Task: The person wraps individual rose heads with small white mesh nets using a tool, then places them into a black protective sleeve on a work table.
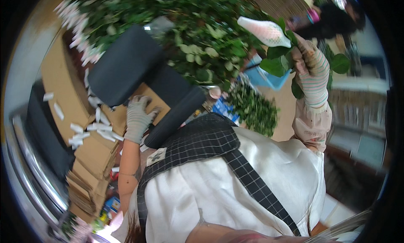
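Observation:
My right hand (311, 64), in a striped knit glove, is raised at the upper right. It grips a leafy rose stem, whose bud in a white foam net sleeve (266, 31) points to the upper left. My left hand (139, 115), in a similar glove, is at the left beside a black, padded-looking frame (126, 66), over brown cardboard that shows through its gap. Its thumb and fingers are apart, with nothing visible between them. Loose white foam sleeves (99, 127) lie on the cardboard left of this hand. The lower ends of the held stem are mostly hidden.
A large heap of leafy stems (205, 50) fills the top, with sleeved buds (77, 31) at its left edge. More greenery (255, 107) lies near a light blue plastic basket (271, 77). Flattened cardboard (85, 186) is stacked lower left, beside shiny metal tubes (38, 167). Another person (334, 20) is upper right.

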Tool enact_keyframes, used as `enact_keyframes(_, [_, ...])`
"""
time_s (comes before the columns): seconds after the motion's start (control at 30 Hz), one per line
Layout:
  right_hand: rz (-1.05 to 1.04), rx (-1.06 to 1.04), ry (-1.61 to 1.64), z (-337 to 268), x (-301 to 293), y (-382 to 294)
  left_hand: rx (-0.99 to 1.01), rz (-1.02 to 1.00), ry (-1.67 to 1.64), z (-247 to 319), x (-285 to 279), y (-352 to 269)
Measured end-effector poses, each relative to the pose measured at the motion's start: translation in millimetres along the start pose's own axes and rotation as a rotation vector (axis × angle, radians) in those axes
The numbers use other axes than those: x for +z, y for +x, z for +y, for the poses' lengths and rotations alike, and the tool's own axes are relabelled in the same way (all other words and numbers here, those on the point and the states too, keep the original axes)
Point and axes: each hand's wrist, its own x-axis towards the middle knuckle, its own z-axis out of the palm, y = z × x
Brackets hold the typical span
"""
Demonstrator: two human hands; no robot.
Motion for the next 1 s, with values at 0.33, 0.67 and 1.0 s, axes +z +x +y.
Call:
enact_keyframes(0.33, [-0.086,0.314,0.581,-14.9,-13.8,-89.5,0.186,-0.104,-0.813,122.6,-69.1,60.6])
enact_keyframes(0.67, [-0.050,0.588,0.439,0.9,4.7,-156.1,0.036,-0.202,-0.627,98.4,-50.8,54.8])
enact_keyframes(1.0, [0.052,0.731,0.559,18.8,-6.9,-150.0,-0.122,-0.087,-0.781,70.1,-43.9,21.1])
